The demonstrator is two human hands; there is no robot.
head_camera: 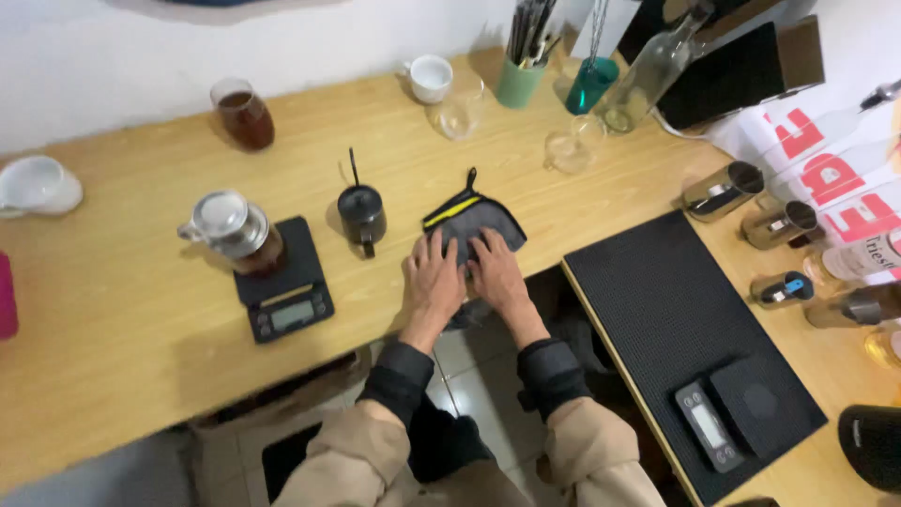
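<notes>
Head view: both hands are laid flat, fingers spread, on a grey cloth (474,230) at the near edge of a wooden tabletop (141,329). The left hand (434,274) is pressed onto the cloth's left part, the right hand (495,268) onto its right part, and the two hands are set side by side, almost touching. Nothing is pinched or gripped by either hand. The cloth is edged in black, is marked with a yellow stripe along its far left side, and carries a small black loop at its far corner. Dark cuffs and tan sleeves are seen on both forearms.

Just to the left of the cloth a small black pouring kettle (362,214) is placed, apart from it. Further left, a glass coffee server with a metal lid (235,230) is set on a black digital scale (282,282). A glass of dark liquid (246,115) is found at the far left, and a white cup (36,184) at the left edge. At the far side, a white mug (430,77), a green holder filled with utensils (518,80) and a clear bottle (652,70) are lined up. To the right, a black rubber mat (657,310) is spread over the tabletop, with a second scale (727,413) at its near end.
</notes>
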